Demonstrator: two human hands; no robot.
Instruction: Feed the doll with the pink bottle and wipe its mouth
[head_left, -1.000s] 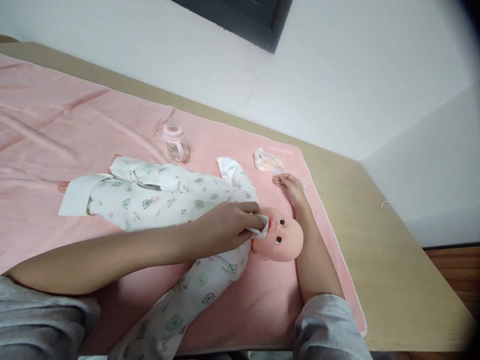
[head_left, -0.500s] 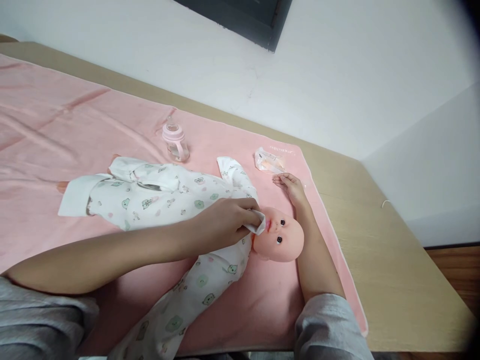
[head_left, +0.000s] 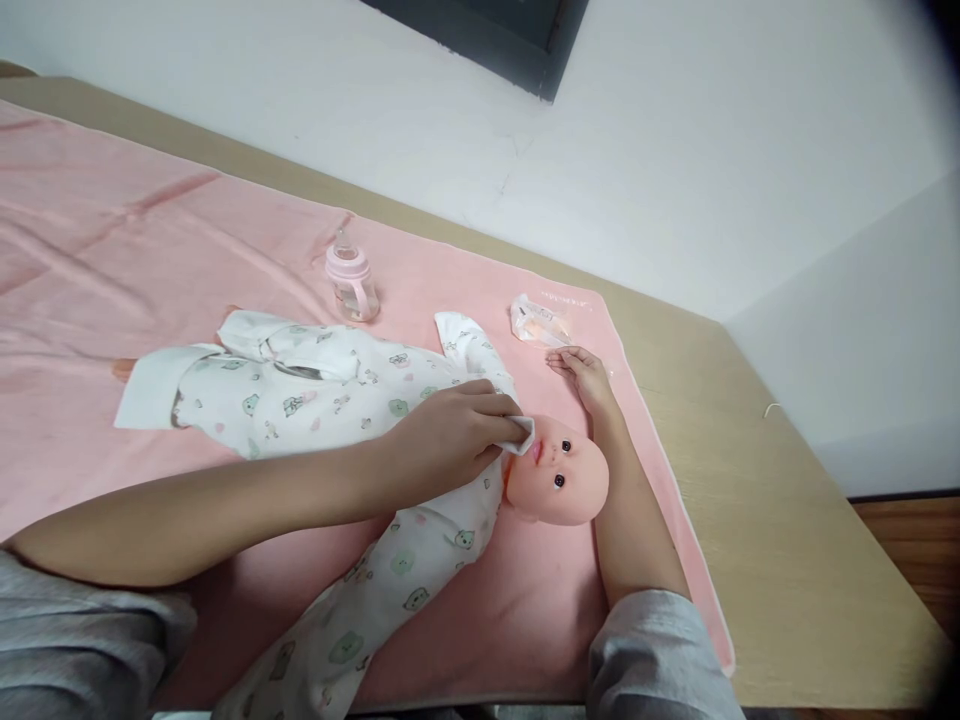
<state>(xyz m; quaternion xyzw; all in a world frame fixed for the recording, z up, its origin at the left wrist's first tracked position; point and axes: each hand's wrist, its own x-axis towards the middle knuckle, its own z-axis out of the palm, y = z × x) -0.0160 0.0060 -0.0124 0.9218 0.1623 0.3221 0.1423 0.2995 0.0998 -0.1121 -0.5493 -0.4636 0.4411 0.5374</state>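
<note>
A baby doll (head_left: 581,485) lies on its back on the pink blanket (head_left: 540,610), dressed in a white printed outfit (head_left: 360,400). Over its chest and chin, my left hand (head_left: 454,440) is closed round a small white cloth (head_left: 519,436). The cloth is at the edge of the doll's mouth; part of it is hidden in my fingers. My right hand (head_left: 583,375) rests on the blanket beyond the head, fingers stretched out and holding nothing. Its fingertips are close to a clear plastic packet (head_left: 540,322) with something orange inside. My right forearm lies along the top of the doll's head.
A baby bottle (head_left: 352,285) with a pink collar and handle stands on the blanket beyond the doll's legs. The wooden table (head_left: 765,520) shows to the right of the blanket. A white wall (head_left: 675,150) rises behind, with a dark frame (head_left: 517,40) on it.
My left hand has shifted slightly upward in the view with the white cloth, which now shows more folded beside the doll's mouth. My right hand and the doll have stayed in place.
</note>
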